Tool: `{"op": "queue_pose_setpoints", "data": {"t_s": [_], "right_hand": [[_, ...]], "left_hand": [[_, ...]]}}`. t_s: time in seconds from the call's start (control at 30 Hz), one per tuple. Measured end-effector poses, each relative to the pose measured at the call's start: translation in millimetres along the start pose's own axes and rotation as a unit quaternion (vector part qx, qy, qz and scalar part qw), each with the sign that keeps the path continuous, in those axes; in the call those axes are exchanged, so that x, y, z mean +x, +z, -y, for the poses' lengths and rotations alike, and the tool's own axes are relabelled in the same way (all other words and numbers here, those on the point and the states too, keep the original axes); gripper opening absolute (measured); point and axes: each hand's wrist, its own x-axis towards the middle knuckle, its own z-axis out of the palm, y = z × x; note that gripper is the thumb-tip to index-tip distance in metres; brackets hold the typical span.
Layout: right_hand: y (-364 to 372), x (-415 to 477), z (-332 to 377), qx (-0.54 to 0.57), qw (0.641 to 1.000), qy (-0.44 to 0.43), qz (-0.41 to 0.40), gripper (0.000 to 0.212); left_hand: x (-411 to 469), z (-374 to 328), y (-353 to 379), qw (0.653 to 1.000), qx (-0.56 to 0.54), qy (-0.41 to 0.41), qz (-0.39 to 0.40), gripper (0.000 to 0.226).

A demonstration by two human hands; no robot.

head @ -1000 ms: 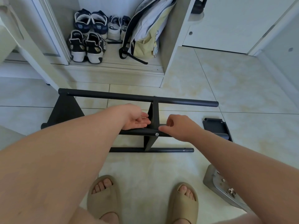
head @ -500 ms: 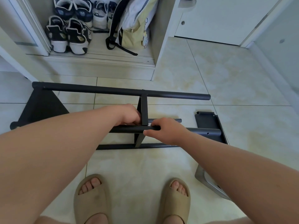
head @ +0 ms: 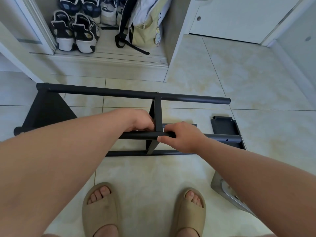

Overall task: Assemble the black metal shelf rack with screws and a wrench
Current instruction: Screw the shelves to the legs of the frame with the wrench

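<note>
The black metal shelf rack (head: 133,94) stands partly built on the tiled floor: long round tubes run left to right, joined by a left end panel (head: 46,110) and a middle upright bracket (head: 158,115). My right hand (head: 183,135) grips the near upper tube (head: 142,135) just right of the bracket, fingers curled over it. My left hand (head: 142,120) reaches in behind that tube at the bracket's left side, its fingers curled and partly hidden. What they hold cannot be made out. A loose black end panel (head: 224,124) lies at the right.
My two feet in beige slippers (head: 100,209) stand close in front of the rack. A grey metal tray (head: 222,189) lies on the floor at the right, under my right forearm. Behind the rack an open closet holds several shoes (head: 75,31) and a bag (head: 145,24).
My right hand went from pinching at the bracket joint to gripping the near tube. My left hand moved in behind the tube. The view tilted down slightly.
</note>
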Motion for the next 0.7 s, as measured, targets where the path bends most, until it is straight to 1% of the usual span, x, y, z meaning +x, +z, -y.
{"op": "queue_pose_setpoints", "data": {"t_s": [0.1, 0.2, 0.37, 0.5, 0.57, 0.7], "right_hand": [[1.3, 0.8, -1.2, -0.035, 0.999, -0.030, -0.008, 0.041], [4.7, 1.5, -3.2, -0.045, 0.998, -0.042, -0.017, 0.038], [7.4, 1.4, -2.6, -0.089, 0.995, -0.048, -0.025, 0.044], [7.7, 0.6, -1.7, -0.105, 0.993, -0.051, -0.030, 0.046], [7.9, 0.5, -1.4, -0.110, 0.992, -0.051, -0.031, 0.046], [8.0, 1.1, -1.1, -0.113, 0.992, -0.052, -0.028, 0.048]], "left_hand": [[2.5, 2.6, 0.5, 1.000, -0.014, -0.002, -0.008, 0.016], [5.2, 3.6, 1.1, 0.999, -0.036, -0.008, -0.003, 0.023], [9.9, 4.4, 2.2, 0.998, -0.066, -0.005, 0.001, 0.024], [11.6, 7.0, 0.1, 0.993, -0.111, -0.007, 0.043, 0.025], [11.0, 8.1, -1.5, 0.991, -0.122, -0.002, 0.064, 0.021], [9.9, 10.7, -3.5, 0.989, -0.128, -0.011, 0.077, 0.017]]}}
